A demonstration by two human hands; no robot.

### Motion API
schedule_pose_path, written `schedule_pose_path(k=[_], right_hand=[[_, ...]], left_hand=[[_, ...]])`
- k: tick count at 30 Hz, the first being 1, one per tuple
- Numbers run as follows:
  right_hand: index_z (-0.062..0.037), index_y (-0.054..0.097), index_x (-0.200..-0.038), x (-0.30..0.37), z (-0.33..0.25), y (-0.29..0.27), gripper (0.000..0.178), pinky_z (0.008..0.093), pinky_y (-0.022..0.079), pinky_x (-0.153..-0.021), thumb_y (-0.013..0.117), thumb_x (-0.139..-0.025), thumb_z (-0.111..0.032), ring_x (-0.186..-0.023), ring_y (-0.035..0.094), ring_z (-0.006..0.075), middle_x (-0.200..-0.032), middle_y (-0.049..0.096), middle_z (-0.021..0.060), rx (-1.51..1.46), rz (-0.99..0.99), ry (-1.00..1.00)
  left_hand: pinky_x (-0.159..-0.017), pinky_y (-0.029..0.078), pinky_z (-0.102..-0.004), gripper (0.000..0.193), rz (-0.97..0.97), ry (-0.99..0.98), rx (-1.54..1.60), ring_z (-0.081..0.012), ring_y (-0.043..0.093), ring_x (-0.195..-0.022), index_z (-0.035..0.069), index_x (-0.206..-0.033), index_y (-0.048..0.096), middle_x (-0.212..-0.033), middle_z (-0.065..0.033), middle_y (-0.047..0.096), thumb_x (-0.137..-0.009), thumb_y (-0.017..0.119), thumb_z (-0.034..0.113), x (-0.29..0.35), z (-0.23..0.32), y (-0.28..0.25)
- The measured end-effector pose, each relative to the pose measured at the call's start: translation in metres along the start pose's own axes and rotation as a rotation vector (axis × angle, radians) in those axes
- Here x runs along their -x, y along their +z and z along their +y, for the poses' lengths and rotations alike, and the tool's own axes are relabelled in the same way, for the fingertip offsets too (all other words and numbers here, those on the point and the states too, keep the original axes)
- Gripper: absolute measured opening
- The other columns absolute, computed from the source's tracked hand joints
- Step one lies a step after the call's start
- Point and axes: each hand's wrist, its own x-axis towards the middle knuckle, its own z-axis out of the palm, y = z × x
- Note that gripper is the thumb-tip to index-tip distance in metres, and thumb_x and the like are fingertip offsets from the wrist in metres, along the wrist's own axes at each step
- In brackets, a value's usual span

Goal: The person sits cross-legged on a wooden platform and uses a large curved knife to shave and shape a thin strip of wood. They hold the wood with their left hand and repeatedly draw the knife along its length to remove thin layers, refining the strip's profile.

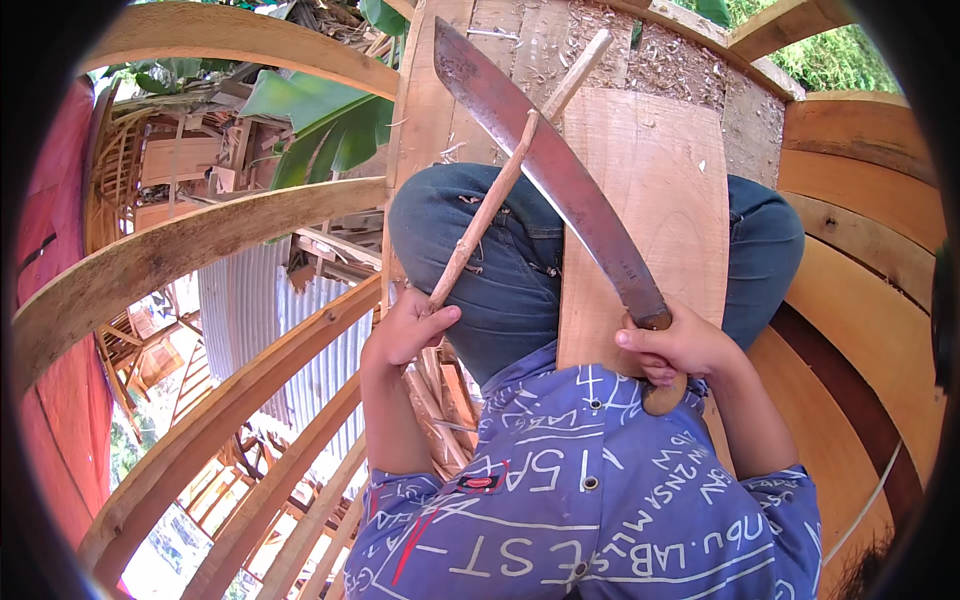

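My left hand [412, 328] is closed round the lower end of a thin, peeled wooden stick [484, 218], which slants up and away to the right. In my right hand [668, 346] is the wooden handle of a machete [585, 190] with a long, dark reddish-brown blade. Its blade points up to the left and crosses the stick near the stick's upper part. They appear to touch there; how deep the edge sits in the wood I cannot tell. Between my bent legs, a smooth flat board [650, 220] lies under the blade and reaches toward my body.
Wood shavings [672, 62] litter the planks beyond the board. A slatted wooden railing [220, 225] runs along the left, with corrugated metal sheets [245, 320] and scrap timber below it. Curved wooden slats [850, 290] close the right side. A big green leaf [325, 120] hangs at the far left.
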Motion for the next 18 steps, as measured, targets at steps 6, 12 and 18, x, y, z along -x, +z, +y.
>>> schedule_pose_path(k=[6, 12, 18], right_hand=[[-0.0041, 0.048, -0.076, 0.004, -0.003, 0.019, 0.028, 0.0268, 0.034, -0.036, 0.065, -0.087, -0.024, -0.04, 0.043, 0.0081, -0.052, 0.046, 0.0008, 0.227, 0.266, -0.034], [0.0003, 0.051, -0.074, -0.003, 0.012, 0.026, 0.03, 0.0275, 0.036, -0.044, 0.064, -0.087, -0.023, -0.049, 0.045, 0.0077, -0.051, 0.046, 0.0005, 0.469, 0.533, -0.189], [0.0007, 0.048, -0.062, -0.005, 0.012, 0.037, 0.032, 0.032, 0.031, -0.044, 0.063, -0.085, -0.016, -0.049, 0.037, 0.0081, -0.05, 0.04, 0.0006, 0.553, 0.585, -0.302]], left_hand=[[-0.04, 0.026, -0.0254, 0.051, 0.03, -0.01, -0.049, -0.0068, 0.037, -0.042, 0.008, -0.045, 0.046, -0.044, 0.0013, 0.041, -0.08, 0.068, 0.039, 0.0, 0.006, 0.005], [-0.04, 0.029, -0.0252, 0.052, 0.045, -0.02, -0.08, -0.009, 0.041, -0.043, 0.005, -0.046, 0.049, -0.044, -0.001, 0.045, -0.079, 0.068, 0.041, 0.0, 0.007, 0.005], [-0.084, 0.036, -0.0353, 0.056, 0.039, -0.04, -0.233, -0.0133, 0.049, -0.048, 0.003, -0.047, 0.052, -0.043, -0.0034, 0.048, -0.078, 0.065, 0.049, -0.004, 0.003, 0.001]])
